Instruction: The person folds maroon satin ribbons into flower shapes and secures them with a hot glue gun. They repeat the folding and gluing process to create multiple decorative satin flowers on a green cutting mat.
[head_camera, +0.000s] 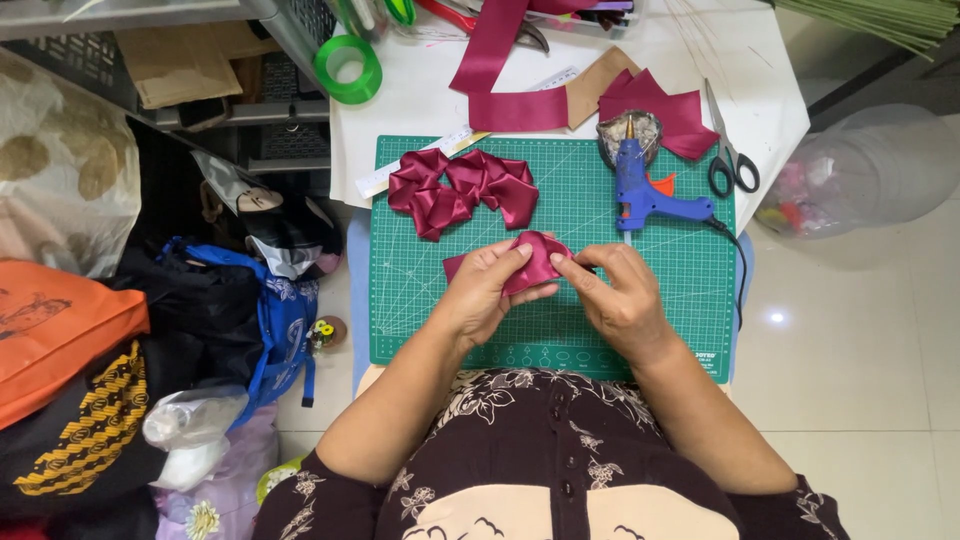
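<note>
You hold a folded piece of dark red satin ribbon between both hands, just above the lower middle of the green cutting mat. Your left hand closes on the ribbon from the left, thumb on top and fingers curled beneath, so the fold stays flat and cannot spring open. Your right hand meets it from the right, thumb and forefinger pinched on the ribbon's right edge where the layers come together; the other fingers curl under and bear on nothing visible. Holding it low over the mat likely gives you a steady base and a gridded surface to judge the fold against. Beyond the ribbon, a cluster of finished ribbon loops lies on the upper left of the mat, apart from your hands. A blue glue gun rests on the upper right, its nozzle pointing away from you onto a small dish, apparently to catch drips. Black-handled scissors lie just off the mat's right edge on the white table. Cut ribbon pieces and a longer ribbon strip sit further back, with a green tape roll at the table's left corner.
</note>
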